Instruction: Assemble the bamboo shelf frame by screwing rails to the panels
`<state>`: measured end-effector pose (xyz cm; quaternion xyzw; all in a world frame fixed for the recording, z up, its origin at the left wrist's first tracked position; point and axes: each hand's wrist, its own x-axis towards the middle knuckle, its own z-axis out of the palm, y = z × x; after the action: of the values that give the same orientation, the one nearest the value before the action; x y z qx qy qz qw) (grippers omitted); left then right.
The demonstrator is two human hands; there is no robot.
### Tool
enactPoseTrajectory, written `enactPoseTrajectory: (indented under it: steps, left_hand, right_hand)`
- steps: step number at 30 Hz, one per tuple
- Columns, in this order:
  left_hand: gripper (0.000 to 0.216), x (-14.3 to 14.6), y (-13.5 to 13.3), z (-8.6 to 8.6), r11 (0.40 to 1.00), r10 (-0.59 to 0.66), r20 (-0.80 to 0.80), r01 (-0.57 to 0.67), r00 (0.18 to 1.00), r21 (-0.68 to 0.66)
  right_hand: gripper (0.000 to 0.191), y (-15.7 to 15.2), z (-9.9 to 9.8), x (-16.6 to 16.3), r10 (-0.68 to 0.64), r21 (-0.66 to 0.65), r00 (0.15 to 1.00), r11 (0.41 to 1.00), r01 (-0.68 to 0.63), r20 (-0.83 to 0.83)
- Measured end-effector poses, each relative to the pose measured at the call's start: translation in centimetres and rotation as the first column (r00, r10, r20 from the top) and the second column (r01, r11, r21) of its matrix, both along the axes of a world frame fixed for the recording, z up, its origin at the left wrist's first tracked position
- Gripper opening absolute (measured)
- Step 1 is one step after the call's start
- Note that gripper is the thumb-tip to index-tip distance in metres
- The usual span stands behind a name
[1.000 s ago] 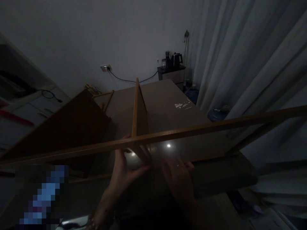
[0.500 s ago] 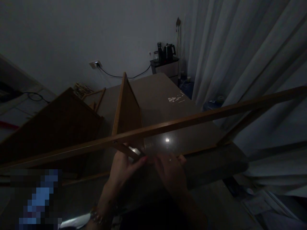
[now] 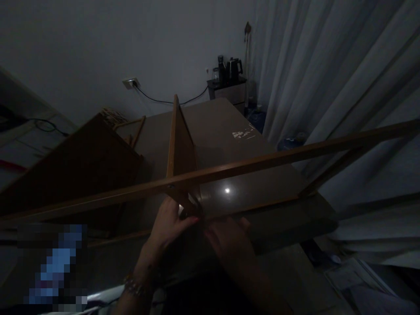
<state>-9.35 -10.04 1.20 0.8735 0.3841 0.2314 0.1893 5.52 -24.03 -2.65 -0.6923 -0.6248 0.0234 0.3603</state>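
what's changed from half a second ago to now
In view, the upright panel and crossbar have shifted right against the wall outlet, perhaps partly through head movement; the right hand sits slightly lower. No new hold or release shows. The left hand stays at the post; the kettle stays on the cabinet.

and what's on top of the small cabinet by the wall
On the cabinet stand a black kettle, a slim dark object and a clear glass container; anything behind them is hidden.
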Motion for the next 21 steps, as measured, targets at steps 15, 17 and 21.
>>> enactPoseTrajectory:
  steps: [15, 17, 21]
  left_hand:
    - [0.114, 6.5, 4.6, 4.6, 0.865, -0.484, 0.682, 0.181, 0.548, 0.469]
    - [0.109, 7.4, 5.0, 5.2, 0.836, -0.519, 0.681, 0.14, 0.517, 0.531]
    - [0.06, 8.4, 5.4, 6.9, 0.779, -0.564, 0.616, 0.107, 0.55, 0.617]
  right_hand:
    - [0.015, 0.6, -0.4, -0.1, -0.068, -0.219, 0.996, 0.973, 0.078, 0.052]
    - [0.015, 0.6, -0.3, 0.0, -0.054, -0.226, 0.996, 0.972, 0.07, 0.075]
    - [0.018, 0.6, -0.6, 0.0, -0.044, -0.18, 0.996, 0.982, 0.058, 0.083]
